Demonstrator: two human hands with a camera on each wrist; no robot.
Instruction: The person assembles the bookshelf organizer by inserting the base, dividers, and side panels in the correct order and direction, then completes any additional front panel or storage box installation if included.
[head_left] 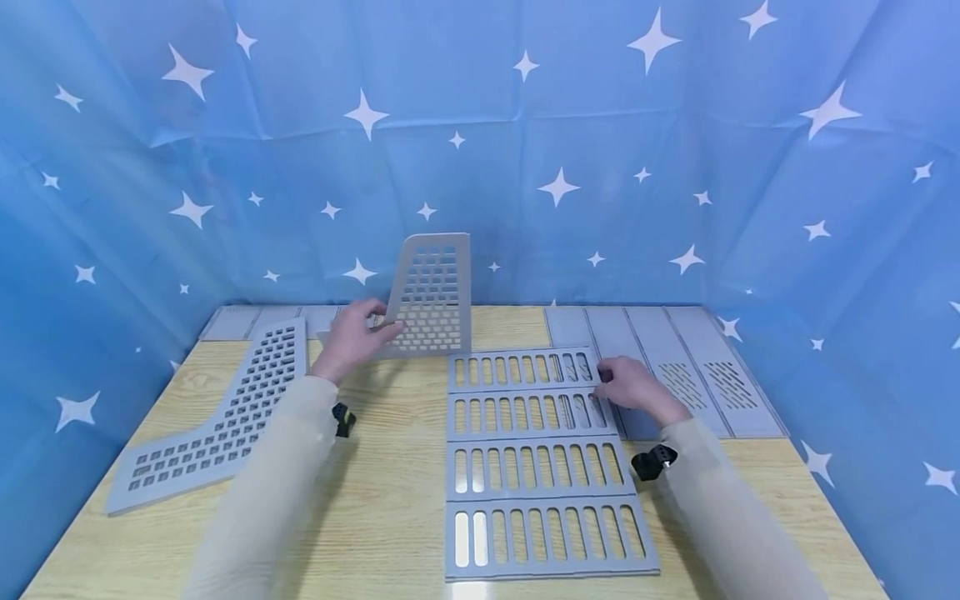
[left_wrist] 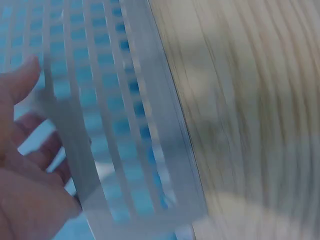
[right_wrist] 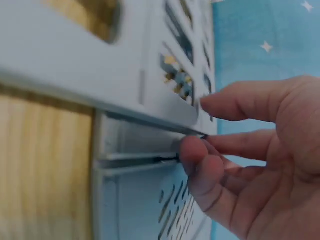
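My left hand (head_left: 352, 337) grips the edge of a grey L-shaped panel (head_left: 465, 292) with rows of small rectangular holes. That panel stands upright near the back of the table, its foot partly hidden behind the hand. In the left wrist view, the thumb lies over one face of the holed panel (left_wrist: 172, 135) and the fingers are behind it. My right hand (head_left: 633, 387) pinches the right edge of a grey slotted panel (head_left: 532, 498), which has several rows of long slots. In the right wrist view, the thumb is above the slotted panel's edge (right_wrist: 65, 65), fingers below.
A second L-shaped holed panel (head_left: 123, 479) lies flat at the left. Grey ribbed panels (head_left: 622, 333), some with slanted vents, lie at the back right, partly under the slotted one. Another flat grey panel (head_left: 232, 323) is at the back left. A blue star-patterned curtain (head_left: 480, 167) surrounds the table.
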